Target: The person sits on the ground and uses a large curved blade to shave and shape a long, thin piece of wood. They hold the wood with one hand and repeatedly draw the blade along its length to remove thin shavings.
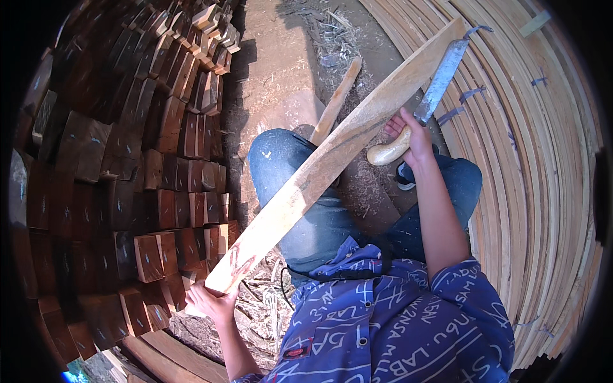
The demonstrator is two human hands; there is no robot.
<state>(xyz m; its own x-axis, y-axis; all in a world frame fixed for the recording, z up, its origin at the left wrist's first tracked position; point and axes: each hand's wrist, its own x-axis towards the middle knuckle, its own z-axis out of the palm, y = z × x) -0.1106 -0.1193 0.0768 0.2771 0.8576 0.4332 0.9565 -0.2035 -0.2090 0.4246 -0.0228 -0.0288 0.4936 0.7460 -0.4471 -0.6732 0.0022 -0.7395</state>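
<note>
Head view: the long plank slants across the lap from lower left to upper right; left hand fingers clasp its near end; right hand fingers grip the knife beside its far half.

Short-sleeved blue shirt with white lettering print, blue jeans, dark shoe

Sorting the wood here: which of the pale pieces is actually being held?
The long flat plank lying across the knees: the left hand grips its near end. The narrower stick behind it lies untouched.
</note>
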